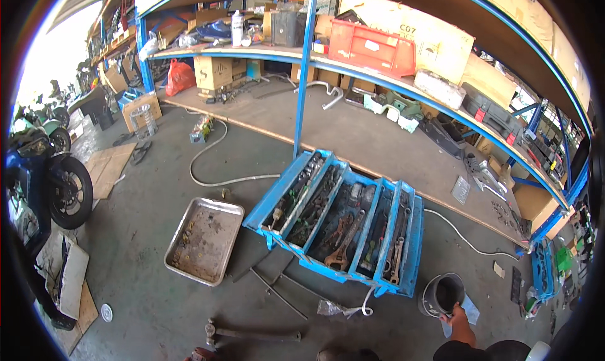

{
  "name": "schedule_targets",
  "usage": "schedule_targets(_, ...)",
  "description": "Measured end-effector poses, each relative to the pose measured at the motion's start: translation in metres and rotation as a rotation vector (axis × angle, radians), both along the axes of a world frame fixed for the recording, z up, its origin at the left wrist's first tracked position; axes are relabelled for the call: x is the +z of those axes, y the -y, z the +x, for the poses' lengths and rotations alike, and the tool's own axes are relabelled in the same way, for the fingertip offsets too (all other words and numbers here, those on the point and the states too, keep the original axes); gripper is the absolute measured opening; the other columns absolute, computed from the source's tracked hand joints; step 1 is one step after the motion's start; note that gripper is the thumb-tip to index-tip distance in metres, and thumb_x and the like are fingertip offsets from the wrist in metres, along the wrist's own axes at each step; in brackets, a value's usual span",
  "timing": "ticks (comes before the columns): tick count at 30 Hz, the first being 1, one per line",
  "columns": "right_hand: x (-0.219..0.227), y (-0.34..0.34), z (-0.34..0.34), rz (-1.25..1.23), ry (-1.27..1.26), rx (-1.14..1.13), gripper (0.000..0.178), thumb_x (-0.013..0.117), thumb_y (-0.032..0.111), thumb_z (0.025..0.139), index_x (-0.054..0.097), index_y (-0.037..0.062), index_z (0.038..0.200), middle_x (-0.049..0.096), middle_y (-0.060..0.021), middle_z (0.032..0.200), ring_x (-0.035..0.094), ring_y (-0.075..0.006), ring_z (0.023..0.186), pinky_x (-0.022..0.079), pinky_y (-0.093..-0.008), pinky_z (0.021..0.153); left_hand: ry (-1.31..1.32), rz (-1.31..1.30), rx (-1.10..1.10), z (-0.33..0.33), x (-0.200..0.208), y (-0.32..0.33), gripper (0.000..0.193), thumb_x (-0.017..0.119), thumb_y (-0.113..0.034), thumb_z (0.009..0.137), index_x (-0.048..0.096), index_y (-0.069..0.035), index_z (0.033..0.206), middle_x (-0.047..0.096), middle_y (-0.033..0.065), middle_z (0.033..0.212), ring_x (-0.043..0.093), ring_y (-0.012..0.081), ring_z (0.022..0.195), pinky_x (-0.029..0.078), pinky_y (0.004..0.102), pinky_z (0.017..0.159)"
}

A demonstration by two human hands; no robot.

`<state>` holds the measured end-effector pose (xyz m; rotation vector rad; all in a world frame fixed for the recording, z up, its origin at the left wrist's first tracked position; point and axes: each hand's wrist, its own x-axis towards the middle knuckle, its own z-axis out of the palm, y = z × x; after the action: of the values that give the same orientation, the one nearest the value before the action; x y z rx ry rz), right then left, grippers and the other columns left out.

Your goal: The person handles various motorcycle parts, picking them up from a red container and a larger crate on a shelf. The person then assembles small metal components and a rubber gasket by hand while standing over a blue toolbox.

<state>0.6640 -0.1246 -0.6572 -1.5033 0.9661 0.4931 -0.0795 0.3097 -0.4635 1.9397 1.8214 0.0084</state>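
My right hand [460, 325] reaches in from the lower right, its fingers closed on the near rim of a small dark grey bucket [430, 296]. A light blue cloth or sheet [470, 312] lies on the floor under that hand, beside the bucket. My left hand cannot be made out. Left of the bucket stands a blue cantilever toolbox [413, 247], its trays spread apart. Inside it are an adjustable wrench [345, 242], several spanners [397, 258] and sockets [309, 172].
A metal tray [208, 247] with small parts sits left of the toolbox. A hammer [252, 334] and a T-shaped bar [277, 292] lie nearer. Blue shelving [305, 77] with boxes and a red crate [372, 48] rises behind. A motorcycle [38, 184] stands at left.
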Motion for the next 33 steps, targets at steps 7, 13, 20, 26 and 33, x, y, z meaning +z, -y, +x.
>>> schedule_targets(7,0.081,-0.032,-0.021,-0.164,0.057,-0.03,0.074,0.03,0.07,0.095,0.031,0.0197,0.149,0.037,-0.0102,0.151,0.041,-0.0427,0.131,0.044,-0.067,0.088,0.242,0.012,-0.098,-0.024,0.003,0.004,0.102,0.078,-0.047,0.076,0.024,-0.002,0.151,0.032,0.031,0.148,0.032,0.0476,0.136,0.031,0.0496,0.112)
schedule_targets(13,0.262,-0.131,-0.197,0.069,-0.057,0.833,0.072,0.043,0.07,0.091,0.04,0.022,0.144,0.048,-0.0047,0.134,0.046,-0.0308,0.114,0.039,-0.0522,0.096,0.316,-0.271,0.249,-0.094,0.082,0.067,0.087,0.066,-0.048,0.087,0.027,-0.004,0.15,0.046,0.0261,0.141,0.046,0.0465,0.127,0.039,0.0525,0.104)
schedule_targets(20,0.498,-0.222,-0.302,-0.196,-0.1,2.063,0.075,0.042,0.068,0.091,0.058,0.0082,0.133,0.054,-0.0193,0.138,0.045,-0.0352,0.132,0.033,-0.0445,0.111,0.611,-0.484,0.58,-0.046,0.286,0.066,0.083,0.064,-0.048,0.089,0.028,-0.004,0.149,0.048,0.0246,0.139,0.048,0.0447,0.124,0.041,0.0537,0.101)
schedule_targets(26,0.523,-0.262,-0.291,-0.198,0.03,1.91,0.062,0.057,0.062,0.089,0.068,0.0079,0.118,0.069,-0.011,0.109,0.064,-0.024,0.1,0.048,-0.0374,0.089,0.851,-0.532,0.838,-0.022,0.341,0.075,0.079,0.062,-0.047,0.09,0.03,-0.005,0.149,0.051,0.0233,0.137,0.051,0.0432,0.123,0.042,0.0548,0.099)
schedule_targets(33,0.538,-0.383,-0.12,-0.182,0.073,1.591,0.043,0.06,0.048,0.092,0.067,0.006,0.09,0.057,-0.0046,0.064,0.057,-0.0172,0.057,0.045,-0.0364,0.048,0.936,-0.483,1.161,-0.001,0.36,0.073,0.075,0.06,-0.047,0.092,0.031,-0.006,0.148,0.053,0.0217,0.136,0.053,0.0414,0.121,0.044,0.056,0.096)
